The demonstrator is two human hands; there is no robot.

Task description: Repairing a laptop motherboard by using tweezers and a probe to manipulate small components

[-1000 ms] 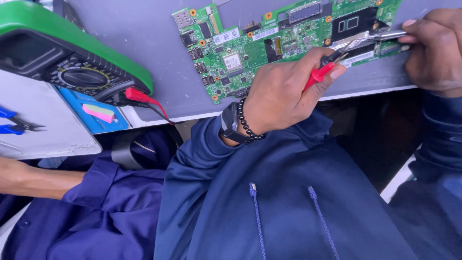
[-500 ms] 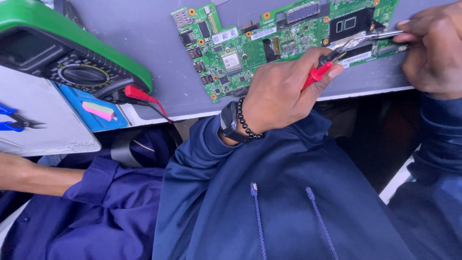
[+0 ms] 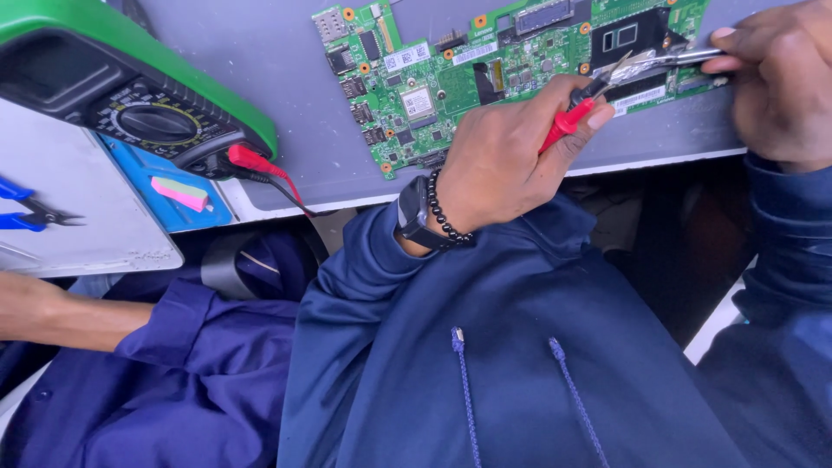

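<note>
The left hand (image 3: 511, 160) grips a red-handled tool (image 3: 572, 117) and the right hand (image 3: 780, 82) pinches tweezers (image 3: 685, 58), both meeting at foil (image 3: 637, 65) on the green circuit board (image 3: 485, 78) lying on the grey surface (image 3: 260, 69), the foil not yet off.

A grey counter (image 3: 260, 52) with a pale front edge runs across; beneath it lies dark shadow.

Left hand (image 3: 507, 160) sits curled in a loose fist, knuckles up, thumb and fingers pinched together, wrist bent back toward the chest. Right hand (image 3: 780, 82) is up at the far edge, fingers bunched in a tight pinch, forearm dropping steeply.
</note>
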